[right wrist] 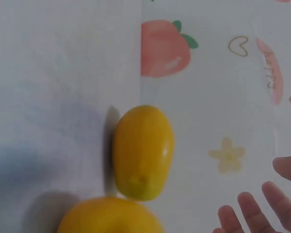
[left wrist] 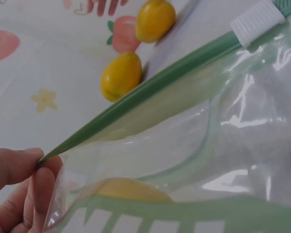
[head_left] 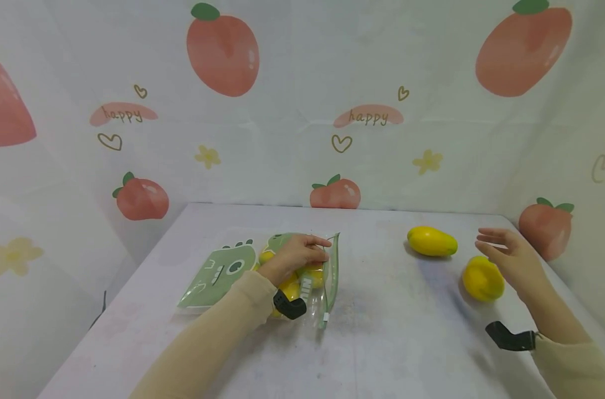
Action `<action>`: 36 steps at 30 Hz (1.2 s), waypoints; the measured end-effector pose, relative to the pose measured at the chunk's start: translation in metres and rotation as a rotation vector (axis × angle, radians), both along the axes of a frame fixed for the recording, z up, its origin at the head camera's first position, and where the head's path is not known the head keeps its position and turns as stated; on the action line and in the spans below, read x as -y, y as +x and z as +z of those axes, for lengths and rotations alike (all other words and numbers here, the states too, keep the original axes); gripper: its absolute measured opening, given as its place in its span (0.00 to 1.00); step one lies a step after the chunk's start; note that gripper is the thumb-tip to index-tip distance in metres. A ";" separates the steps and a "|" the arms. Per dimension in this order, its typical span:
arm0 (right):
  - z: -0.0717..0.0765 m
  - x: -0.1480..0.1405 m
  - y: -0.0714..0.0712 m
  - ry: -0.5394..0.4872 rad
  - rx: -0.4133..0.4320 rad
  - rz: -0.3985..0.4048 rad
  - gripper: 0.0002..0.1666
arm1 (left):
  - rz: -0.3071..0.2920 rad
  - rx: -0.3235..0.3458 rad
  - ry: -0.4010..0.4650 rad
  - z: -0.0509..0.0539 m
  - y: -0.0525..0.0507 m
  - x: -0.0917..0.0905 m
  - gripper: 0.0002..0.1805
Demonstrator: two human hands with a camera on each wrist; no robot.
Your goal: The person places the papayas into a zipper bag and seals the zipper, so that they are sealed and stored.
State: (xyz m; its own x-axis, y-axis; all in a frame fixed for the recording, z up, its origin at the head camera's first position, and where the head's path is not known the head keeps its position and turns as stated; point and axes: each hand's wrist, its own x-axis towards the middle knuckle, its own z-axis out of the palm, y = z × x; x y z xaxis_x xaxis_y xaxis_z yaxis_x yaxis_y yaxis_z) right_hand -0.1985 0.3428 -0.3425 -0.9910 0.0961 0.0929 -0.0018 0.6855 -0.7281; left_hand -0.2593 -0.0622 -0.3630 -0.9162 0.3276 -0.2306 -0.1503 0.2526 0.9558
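Observation:
My left hand (head_left: 296,256) pinches the far corner of a clear zip bag's opening; in the left wrist view, thumb and finger (left wrist: 14,167) grip the end of its green zip strip (left wrist: 150,87). The bag (head_left: 218,271) lies on the table, printed with a green cartoon face, and several yellow fruits (head_left: 290,287) show through the plastic. Its white slider (left wrist: 258,22) sits at the near end of the strip. My right hand (head_left: 519,263), fingers spread and holding nothing, hovers beside a rounded yellow fruit (head_left: 483,279). A longer yellow fruit (head_left: 431,241) with a greenish tip lies just behind.
The white table (head_left: 382,343) carries the bag at left and the two loose fruits at right. Behind it hangs a pale cloth (head_left: 282,149) printed with peaches, hearts and flowers. A thin dark cord (head_left: 103,305) shows at the table's left edge.

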 end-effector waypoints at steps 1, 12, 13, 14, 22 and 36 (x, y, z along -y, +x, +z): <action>-0.002 -0.002 0.002 0.002 0.005 -0.006 0.35 | -0.001 0.000 -0.001 0.000 0.000 0.000 0.20; -0.023 -0.028 0.020 0.044 0.018 -0.072 0.37 | 0.003 -0.007 -0.004 0.002 0.001 0.000 0.20; -0.025 -0.029 0.020 0.053 0.023 -0.076 0.38 | 0.004 -0.006 -0.004 0.002 0.001 0.000 0.20; -0.026 -0.031 0.021 0.063 0.031 -0.079 0.38 | 0.005 -0.002 -0.001 0.002 0.001 0.000 0.20; -0.038 -0.040 0.020 0.052 0.178 -0.055 0.48 | 0.024 0.029 0.000 0.003 0.002 -0.001 0.21; -0.044 -0.029 0.010 0.031 0.336 -0.016 0.57 | 0.022 0.020 -0.018 0.003 0.002 -0.002 0.20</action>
State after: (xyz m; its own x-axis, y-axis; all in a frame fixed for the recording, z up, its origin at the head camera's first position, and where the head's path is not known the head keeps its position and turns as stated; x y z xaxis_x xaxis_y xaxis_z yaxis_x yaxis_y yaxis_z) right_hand -0.1888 0.3719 -0.3861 -0.9652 0.1143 -0.2353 0.2457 0.7051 -0.6652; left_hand -0.2576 -0.0606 -0.3604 -0.9183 0.3031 -0.2547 -0.1751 0.2662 0.9479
